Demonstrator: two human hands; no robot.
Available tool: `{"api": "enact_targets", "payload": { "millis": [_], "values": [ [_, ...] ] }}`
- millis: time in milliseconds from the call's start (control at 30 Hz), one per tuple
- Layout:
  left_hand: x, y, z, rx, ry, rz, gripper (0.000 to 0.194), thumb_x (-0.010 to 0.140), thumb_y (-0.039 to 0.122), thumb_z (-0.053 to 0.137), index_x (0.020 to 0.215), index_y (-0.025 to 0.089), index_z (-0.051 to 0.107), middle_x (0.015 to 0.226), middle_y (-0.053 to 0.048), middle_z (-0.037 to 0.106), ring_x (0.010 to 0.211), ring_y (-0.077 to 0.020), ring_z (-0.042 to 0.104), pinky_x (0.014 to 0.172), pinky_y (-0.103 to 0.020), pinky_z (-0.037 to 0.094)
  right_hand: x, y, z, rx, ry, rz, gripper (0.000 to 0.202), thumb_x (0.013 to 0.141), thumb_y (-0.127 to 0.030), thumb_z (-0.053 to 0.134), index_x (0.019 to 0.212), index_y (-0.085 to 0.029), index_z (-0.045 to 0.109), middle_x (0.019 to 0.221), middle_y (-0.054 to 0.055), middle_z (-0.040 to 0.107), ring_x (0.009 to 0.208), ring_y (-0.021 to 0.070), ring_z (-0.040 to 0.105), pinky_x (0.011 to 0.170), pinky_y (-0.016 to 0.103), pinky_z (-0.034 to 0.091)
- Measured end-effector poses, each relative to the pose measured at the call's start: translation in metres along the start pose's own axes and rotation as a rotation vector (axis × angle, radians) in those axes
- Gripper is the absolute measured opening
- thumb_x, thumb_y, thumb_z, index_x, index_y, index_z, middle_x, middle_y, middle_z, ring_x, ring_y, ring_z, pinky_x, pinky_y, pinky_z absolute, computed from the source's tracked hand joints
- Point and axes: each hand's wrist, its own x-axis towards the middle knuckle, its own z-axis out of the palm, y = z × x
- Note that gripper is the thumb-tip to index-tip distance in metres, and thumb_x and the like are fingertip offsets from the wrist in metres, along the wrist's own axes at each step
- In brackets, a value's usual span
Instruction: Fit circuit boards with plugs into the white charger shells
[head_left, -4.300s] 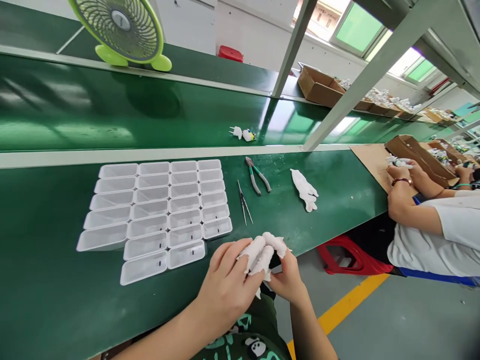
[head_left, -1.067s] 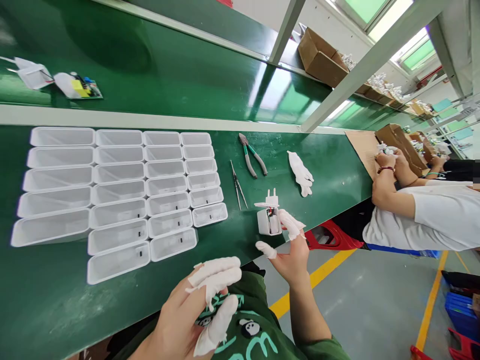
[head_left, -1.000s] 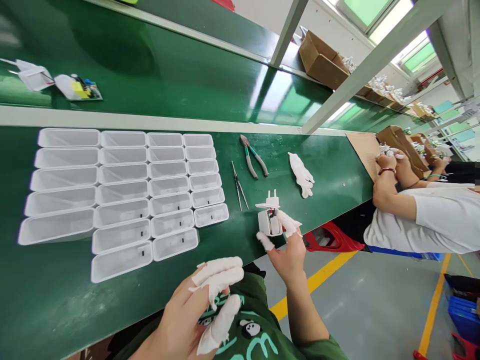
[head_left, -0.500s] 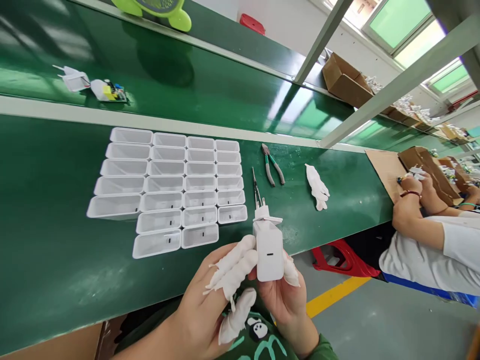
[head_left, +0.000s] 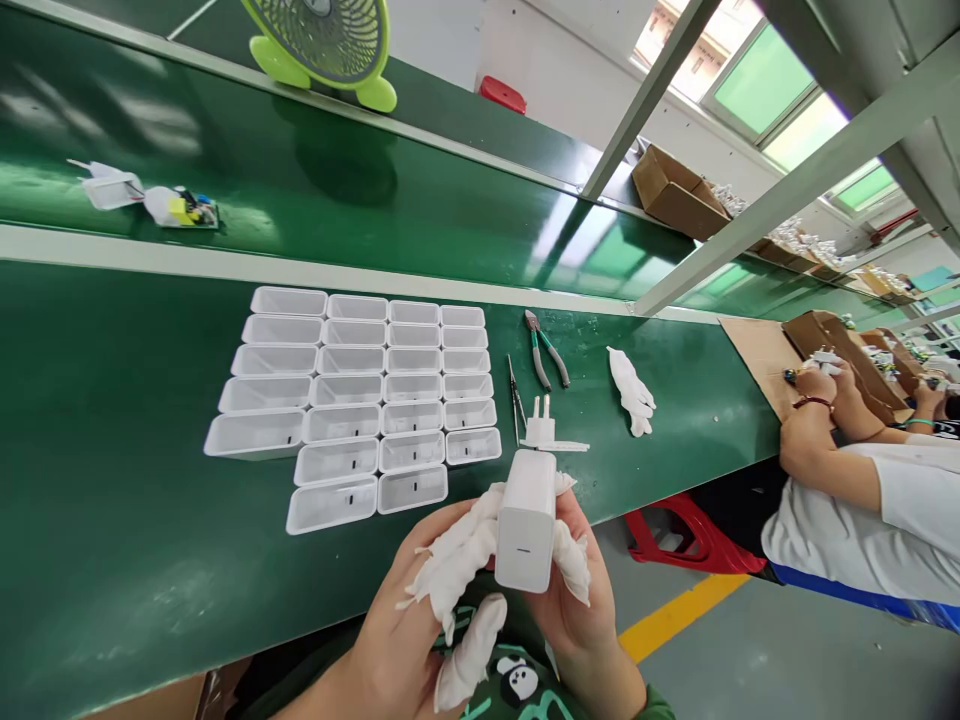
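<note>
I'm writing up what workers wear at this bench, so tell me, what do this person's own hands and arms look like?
The left hand and right hand wear white, wrinkled finger covers with ragged edges. A green sleeve shows on the right arm; none shows on the left arm.

**Mostly green and white**

The plug (head_left: 526, 520), lower centre, is white with a dark slot (head_left: 523, 550); the finger cots (head_left: 471, 655) are white. The shirt (head_left: 512, 628), bottom edge, is dark green with mint lettering (head_left: 551, 701) and a black-and-white panda (head_left: 517, 679). Left of centre, milky-white tubs (head_left: 346, 389), some marked black; the bench (head_left: 135, 520) is dark green. The fan (head_left: 322, 40), upper left, is lime and grey.
</note>
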Motion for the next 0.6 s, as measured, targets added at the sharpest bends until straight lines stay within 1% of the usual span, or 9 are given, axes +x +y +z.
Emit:
{"api": "enact_targets", "payload": {
  "millis": [100, 200, 267, 333, 400, 500, 533, 567, 600],
  "values": [
    [0.0, 0.0, -0.002, 0.008, -0.016, -0.022, 0.057, 0.09, 0.006, 0.052, 0.147, 0.011, 0.045, 0.14, -0.016, 0.055, 0.129, -0.0191, 0.054, 0.11, -0.025, 0.05, 0.001, 0.001, 0.001, -0.056, -0.019, -0.021, 0.034, 0.078, -0.047, 0.087, 0.107, -0.031, 0.075, 0.092, -0.001, 0.075, 0.074, 0.0183, 0.071, 0.081, 0.036, 0.063],
    [-0.003, -0.002, -0.007, 0.02, -0.023, -0.012, 0.058, 0.091, 0.007, 0.053, 0.148, 0.012, 0.045, 0.142, -0.017, 0.056, 0.131, -0.021, 0.054, 0.108, -0.027, 0.053, 0.001, 0.001, -0.002, -0.105, -0.023, -0.011, 0.039, 0.078, -0.051, 0.086, 0.108, -0.031, 0.073, 0.089, 0.0, 0.075, 0.077, 0.0214, 0.073, 0.082, 0.039, 0.062],
    [-0.005, -0.004, -0.018, 0.06, -0.046, -0.004, 0.062, 0.09, 0.007, 0.054, 0.151, 0.014, 0.043, 0.141, -0.016, 0.058, 0.133, -0.0214, 0.053, 0.108, -0.028, 0.053, 0.006, -0.006, -0.005, -0.162, -0.027, -0.043, 0.042, 0.076, -0.053, 0.086, 0.108, -0.029, 0.073, 0.09, 0.002, 0.076, 0.08, 0.0228, 0.073, 0.081, 0.04, 0.062],
    [-0.003, -0.009, -0.038, 0.149, -0.044, -0.005, 0.065, 0.091, 0.008, 0.053, 0.154, 0.02, 0.041, 0.139, -0.013, 0.061, 0.132, -0.02, 0.053, 0.107, -0.028, 0.054, 0.022, -0.023, -0.009, -0.259, -0.029, -0.143, 0.042, 0.076, -0.054, 0.086, 0.106, -0.028, 0.072, 0.094, 0.003, 0.076, 0.083, 0.023, 0.074, 0.079, 0.038, 0.063],
    [0.005, -0.017, -0.066, 0.278, 0.012, -0.018, 0.064, 0.093, 0.012, 0.052, 0.155, 0.027, 0.042, 0.135, -0.009, 0.064, 0.127, -0.0195, 0.056, 0.102, -0.029, 0.055, 0.053, -0.046, -0.012, -0.403, -0.026, -0.287, 0.04, 0.075, -0.051, 0.087, 0.103, -0.027, 0.071, 0.099, 0.004, 0.075, 0.087, 0.0218, 0.073, 0.076, 0.034, 0.062],
    [0.029, -0.04, -0.107, 0.454, 0.165, -0.067, 0.055, 0.093, 0.018, 0.057, 0.145, 0.035, 0.055, 0.125, -0.004, 0.07, 0.117, -0.0218, 0.061, 0.095, -0.033, 0.055, 0.126, -0.081, -0.01, -0.691, -0.018, -0.487, 0.044, 0.073, -0.049, 0.084, 0.105, -0.028, 0.063, 0.107, 0.003, 0.071, 0.096, 0.0209, 0.07, 0.078, 0.033, 0.062],
    [0.037, -0.052, -0.118, 0.479, 0.225, -0.113, 0.052, 0.091, 0.021, 0.06, 0.141, 0.034, 0.058, 0.121, -0.004, 0.072, 0.116, -0.0233, 0.062, 0.098, -0.036, 0.054, 0.154, -0.089, -0.007, -0.819, 0.003, -0.547, 0.044, 0.074, -0.048, 0.08, 0.107, -0.028, 0.059, 0.11, 0.003, 0.069, 0.099, 0.0218, 0.07, 0.081, 0.035, 0.062],
    [0.046, -0.065, -0.126, 0.462, 0.267, -0.213, 0.047, 0.089, 0.025, 0.061, 0.136, 0.031, 0.062, 0.122, -0.004, 0.072, 0.118, -0.0256, 0.061, 0.102, -0.04, 0.052, 0.182, -0.095, -0.004, -0.948, 0.059, -0.603, 0.045, 0.075, -0.05, 0.073, 0.109, -0.028, 0.054, 0.11, 0.003, 0.067, 0.097, 0.0219, 0.069, 0.08, 0.037, 0.062],
    [0.052, -0.08, -0.132, 0.381, 0.284, -0.355, 0.045, 0.086, 0.029, 0.062, 0.131, 0.027, 0.066, 0.123, -0.006, 0.072, 0.124, -0.0286, 0.059, 0.106, -0.044, 0.05, 0.21, -0.099, 0.0, -0.986, 0.09, -0.617, 0.047, 0.075, -0.047, 0.069, 0.113, -0.028, 0.05, 0.109, 0.003, 0.065, 0.092, 0.0217, 0.069, 0.079, 0.039, 0.062]
  ]
}}
